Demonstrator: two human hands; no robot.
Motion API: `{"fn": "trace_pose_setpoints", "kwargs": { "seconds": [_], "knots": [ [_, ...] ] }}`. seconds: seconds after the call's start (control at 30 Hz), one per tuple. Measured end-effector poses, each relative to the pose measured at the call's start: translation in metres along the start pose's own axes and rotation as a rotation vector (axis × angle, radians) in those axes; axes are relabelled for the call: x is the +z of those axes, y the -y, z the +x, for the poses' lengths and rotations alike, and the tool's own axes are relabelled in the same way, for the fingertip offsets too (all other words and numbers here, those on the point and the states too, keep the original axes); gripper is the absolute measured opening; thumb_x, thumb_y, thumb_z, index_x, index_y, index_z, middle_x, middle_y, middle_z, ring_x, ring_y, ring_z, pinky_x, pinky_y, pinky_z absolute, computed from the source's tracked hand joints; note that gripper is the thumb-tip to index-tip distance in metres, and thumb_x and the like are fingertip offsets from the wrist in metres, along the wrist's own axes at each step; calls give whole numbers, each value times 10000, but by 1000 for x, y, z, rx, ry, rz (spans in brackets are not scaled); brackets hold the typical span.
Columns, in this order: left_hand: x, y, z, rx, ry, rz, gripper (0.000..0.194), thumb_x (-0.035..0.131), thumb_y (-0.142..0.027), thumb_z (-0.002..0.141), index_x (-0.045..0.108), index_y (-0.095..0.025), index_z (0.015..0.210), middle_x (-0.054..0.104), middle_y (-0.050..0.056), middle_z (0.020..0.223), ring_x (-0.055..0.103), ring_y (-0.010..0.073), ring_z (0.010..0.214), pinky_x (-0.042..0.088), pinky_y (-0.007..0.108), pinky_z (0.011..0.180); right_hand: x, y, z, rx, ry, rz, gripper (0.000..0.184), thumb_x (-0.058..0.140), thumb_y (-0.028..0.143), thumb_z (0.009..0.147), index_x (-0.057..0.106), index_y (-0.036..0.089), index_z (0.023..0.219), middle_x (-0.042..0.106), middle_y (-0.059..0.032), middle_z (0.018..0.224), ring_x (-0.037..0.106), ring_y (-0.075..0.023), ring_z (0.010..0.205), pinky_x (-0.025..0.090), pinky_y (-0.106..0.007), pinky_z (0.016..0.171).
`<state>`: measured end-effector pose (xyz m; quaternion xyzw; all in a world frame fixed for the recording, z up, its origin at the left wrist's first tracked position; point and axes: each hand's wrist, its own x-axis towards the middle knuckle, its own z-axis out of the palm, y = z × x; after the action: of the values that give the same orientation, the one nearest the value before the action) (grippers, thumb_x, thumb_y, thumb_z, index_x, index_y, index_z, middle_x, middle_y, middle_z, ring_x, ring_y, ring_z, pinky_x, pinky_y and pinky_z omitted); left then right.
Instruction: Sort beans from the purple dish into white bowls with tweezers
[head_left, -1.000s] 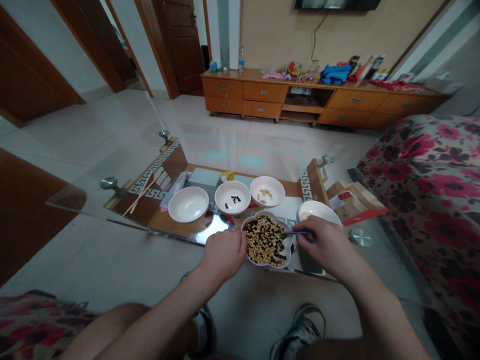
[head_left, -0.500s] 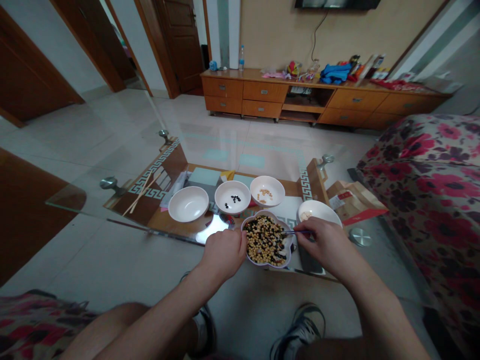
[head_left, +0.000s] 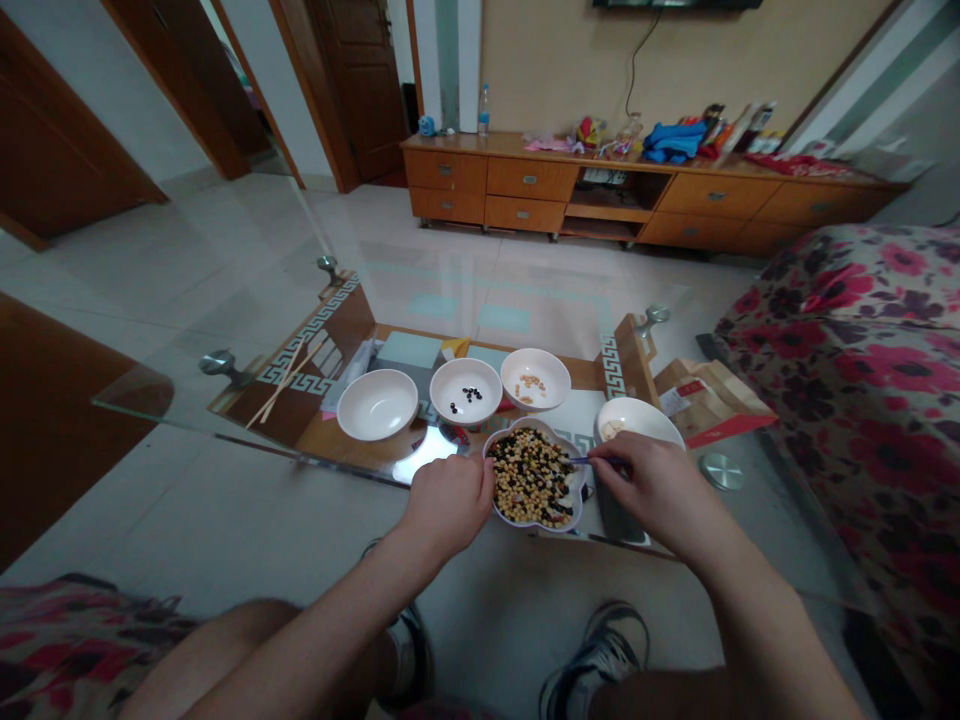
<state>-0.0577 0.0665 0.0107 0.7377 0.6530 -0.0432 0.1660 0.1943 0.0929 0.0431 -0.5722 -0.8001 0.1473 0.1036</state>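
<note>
My right hand [head_left: 651, 490] pinches a thin blue pick [head_left: 592, 461] over the black and yellow beans [head_left: 531, 478] heaped in a lobed white dish [head_left: 541, 527], near the front edge of the glass tabletop [head_left: 180, 395]. My left hand [head_left: 448, 508] curls against the dish's rim; I cannot tell if it grips. Four white bowls [head_left: 465, 392] stand beyond, and a wooden sideboard [head_left: 525, 185] lines the far wall.
</note>
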Motion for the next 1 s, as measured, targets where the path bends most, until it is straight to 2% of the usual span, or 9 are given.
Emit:
{"fn": "trace_pose_setpoints", "kwargs": {
  "seconds": [0.4, 0.6, 0.77, 1.0],
  "knots": [
    [-1, 0, 0, -7, 2, -7, 550, 217, -403, 1054, 710, -177, 963, 775, 125, 940, 741, 279, 845, 548, 400, 742, -2, 6, 0, -69, -106, 87, 266, 534, 302, 922, 783, 212, 909, 765, -74, 841, 670, -201, 710, 481, -308, 641],
    [-2, 0, -1, -9, 20, -10, 559, 202, -406, 1055, 707, -176, 984, 768, 130, 946, 738, 287, 853, 546, 404, 743, -16, -2, -1, -50, -181, 78, 271, 527, 319, 904, 774, 209, 884, 764, -81, 825, 651, -196, 655, 474, -308, 615],
    [-3, -1, -1, -16, 44, -20, 572, 191, -415, 1057, 710, -176, 1016, 763, 141, 962, 732, 287, 872, 542, 420, 788, -29, -27, -8, 106, -294, -42, 306, 541, 402, 886, 786, 220, 870, 742, -85, 742, 641, -213, 611, 438, -320, 575],
    [-3, -1, 0, -26, 39, -18, 561, 198, -410, 1054, 708, -176, 1021, 762, 141, 968, 731, 282, 875, 541, 412, 778, -35, -40, -16, 364, -216, -218, 321, 573, 463, 868, 811, 250, 912, 722, -89, 676, 672, -288, 634, 422, -364, 573]
  ]
}}
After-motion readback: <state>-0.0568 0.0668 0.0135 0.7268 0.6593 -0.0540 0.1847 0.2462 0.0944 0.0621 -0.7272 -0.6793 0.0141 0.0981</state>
